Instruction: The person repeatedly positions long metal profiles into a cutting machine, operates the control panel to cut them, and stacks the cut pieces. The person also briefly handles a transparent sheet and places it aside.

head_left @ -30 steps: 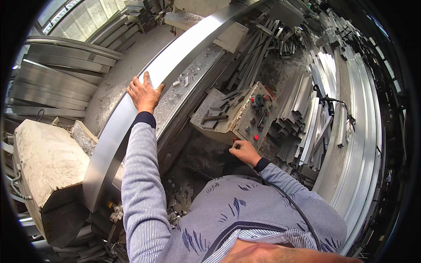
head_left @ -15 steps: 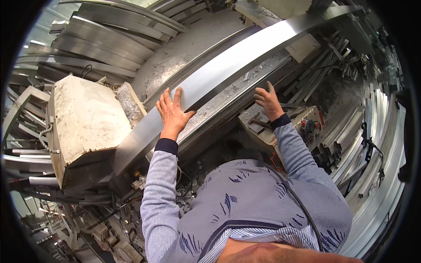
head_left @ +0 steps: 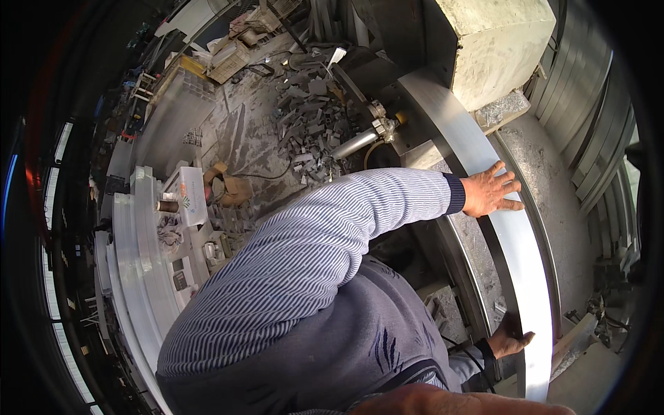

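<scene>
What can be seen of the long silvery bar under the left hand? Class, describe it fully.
The silvery bar is long, smooth and metallic-looking, with a broad flat face, glaring white lower down, and a darker side. It looks curved, though the lens bends edges. It runs from beside the cream housing toward the picture's lower edge. The left hand rests on its face, fingers spread; the right hand is at its side, its grip unclear.
</scene>
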Demonstrator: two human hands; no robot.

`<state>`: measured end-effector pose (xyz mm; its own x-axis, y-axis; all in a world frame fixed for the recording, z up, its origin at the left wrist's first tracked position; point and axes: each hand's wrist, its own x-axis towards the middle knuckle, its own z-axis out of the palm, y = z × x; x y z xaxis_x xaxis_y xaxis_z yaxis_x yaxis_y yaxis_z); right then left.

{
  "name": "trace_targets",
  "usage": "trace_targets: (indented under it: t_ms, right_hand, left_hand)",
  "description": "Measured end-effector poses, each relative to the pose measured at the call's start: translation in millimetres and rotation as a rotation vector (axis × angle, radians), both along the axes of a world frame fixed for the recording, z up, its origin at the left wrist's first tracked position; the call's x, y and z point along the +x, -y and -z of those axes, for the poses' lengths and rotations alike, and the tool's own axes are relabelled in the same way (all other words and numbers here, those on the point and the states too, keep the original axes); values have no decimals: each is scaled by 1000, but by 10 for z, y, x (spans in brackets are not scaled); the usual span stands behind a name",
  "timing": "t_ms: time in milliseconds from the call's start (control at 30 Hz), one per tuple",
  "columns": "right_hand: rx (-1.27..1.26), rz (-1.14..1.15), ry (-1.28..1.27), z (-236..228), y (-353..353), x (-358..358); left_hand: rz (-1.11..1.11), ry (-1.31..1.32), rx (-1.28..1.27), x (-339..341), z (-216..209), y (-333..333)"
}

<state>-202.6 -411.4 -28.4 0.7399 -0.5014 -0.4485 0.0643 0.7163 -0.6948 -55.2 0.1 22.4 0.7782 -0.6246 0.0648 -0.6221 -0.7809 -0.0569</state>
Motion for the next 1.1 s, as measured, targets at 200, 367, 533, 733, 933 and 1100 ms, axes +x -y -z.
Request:
trace_targets:
  t_ms: [200,367,533,733,933,1100]
  right_hand:
    - [-26,148,-43,-163,-185,38]
    - [-21,145,138,-379,-213,-165]
    - [83,15,555,-738,-711,-421]
    - [-32,-143,743,-1561,-1983,-1098]
    - [-136,-107,892,-2384,-3219,-1690]
    - [-114,-123,1045,-2848,-4155,-1910]
  left_hand:
    - [15,-47,119,-16,-216,38]
    - [39,196,70,-416,-885,-232]
    - [-6,519,-33,-1140,-1412,-864]
    - [-46,745,-294,-2245,-1558,-2138]
    - [-430,701,-489,-3677,-1319,-3128]
    - [-668,697,-621,-4796,-1081,-3648]
